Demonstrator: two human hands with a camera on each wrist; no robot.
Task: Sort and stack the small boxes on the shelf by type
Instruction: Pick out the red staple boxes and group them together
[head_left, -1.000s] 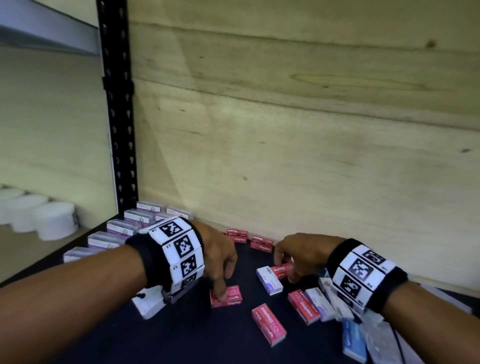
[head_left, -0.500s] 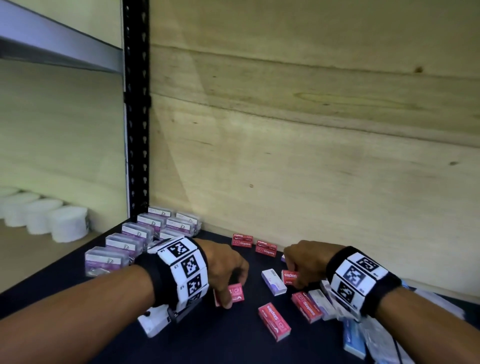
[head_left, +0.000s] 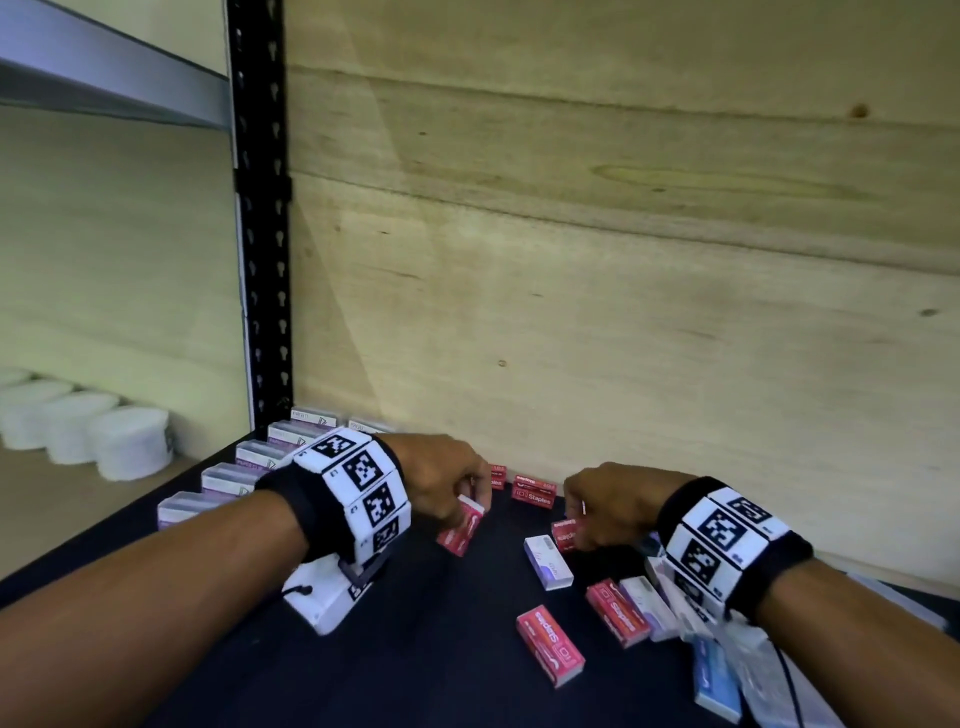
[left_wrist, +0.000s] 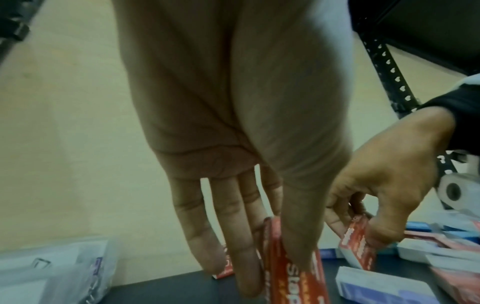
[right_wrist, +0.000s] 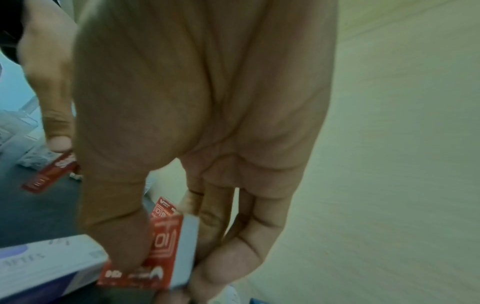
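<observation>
Boxes lie scattered over the dark shelf (head_left: 415, 649) before a plywood back wall (head_left: 623, 260); a row of purple-and-white boxes (head_left: 228, 475) lines the left edge beside a black perforated upright (head_left: 260, 208), with white tubs (head_left: 130, 447) on the neighbouring shelf beyond. Two red boxes (head_left: 532, 491) marked "Staples" sit against the wall between the hands; a white box (head_left: 548, 561), two more red boxes (head_left: 550, 644) and blue-and-white ones (head_left: 717, 675) crowd the right side. From the head view knuckles hide both grips; the wrist views show them: the left hand (left_wrist: 246, 185) pinches a tilted red staple box (left_wrist: 293, 267) between thumb and fingers, and the right hand (right_wrist: 182, 144) clamps thumb and fingers on another red box (right_wrist: 161, 246) printed "10", just above a white box lettered "APTEX" (right_wrist: 39, 263).
</observation>
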